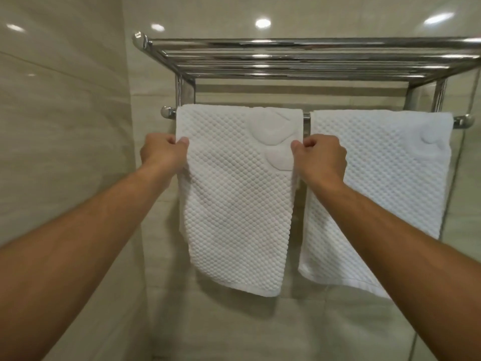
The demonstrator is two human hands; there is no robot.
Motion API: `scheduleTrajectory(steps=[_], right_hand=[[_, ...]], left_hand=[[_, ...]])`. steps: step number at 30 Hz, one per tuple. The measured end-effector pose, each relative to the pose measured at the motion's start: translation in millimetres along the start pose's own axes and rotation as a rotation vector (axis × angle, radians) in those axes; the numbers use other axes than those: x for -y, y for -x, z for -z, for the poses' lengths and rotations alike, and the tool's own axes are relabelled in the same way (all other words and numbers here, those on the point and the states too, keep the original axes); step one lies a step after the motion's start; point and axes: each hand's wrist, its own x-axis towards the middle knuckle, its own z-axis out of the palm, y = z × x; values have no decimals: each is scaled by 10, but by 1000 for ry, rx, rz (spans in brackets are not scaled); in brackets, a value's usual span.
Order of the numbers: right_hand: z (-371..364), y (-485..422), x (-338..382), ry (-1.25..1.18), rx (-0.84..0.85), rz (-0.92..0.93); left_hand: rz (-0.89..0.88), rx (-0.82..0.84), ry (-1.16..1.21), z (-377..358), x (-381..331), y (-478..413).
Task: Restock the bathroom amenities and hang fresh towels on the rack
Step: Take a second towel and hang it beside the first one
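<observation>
A chrome towel rack [286, 58] is fixed to the tiled wall, with a shelf of bars on top and a hanging bar [306, 116] below. Two white waffle-textured towels are draped over that bar. My left hand [164, 151] pinches the left edge of the left towel [234, 199] just under the bar. My right hand [321, 156] pinches the same towel's right edge at about the same height. The right towel [377, 194] hangs beside it, untouched, with a narrow gap between the two.
Glossy beige tiles [65, 126] cover the wall on the left and behind the rack. A glass panel edge [466, 178] runs down the right side, close to the rack's right end. The rack's top shelf holds nothing.
</observation>
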Motion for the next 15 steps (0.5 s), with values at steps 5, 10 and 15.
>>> scheduleTrajectory(steps=[5, 10, 15], right_hand=[[129, -113, 205, -11, -25, 36], [214, -348, 365, -26, 0, -24], [162, -354, 257, 13, 4, -32]], left_hand=[[-70, -70, -83, 136, -395, -225], [-27, -80, -112, 102, -585, -346], [-2, -58, -124, 7, -364, -348]])
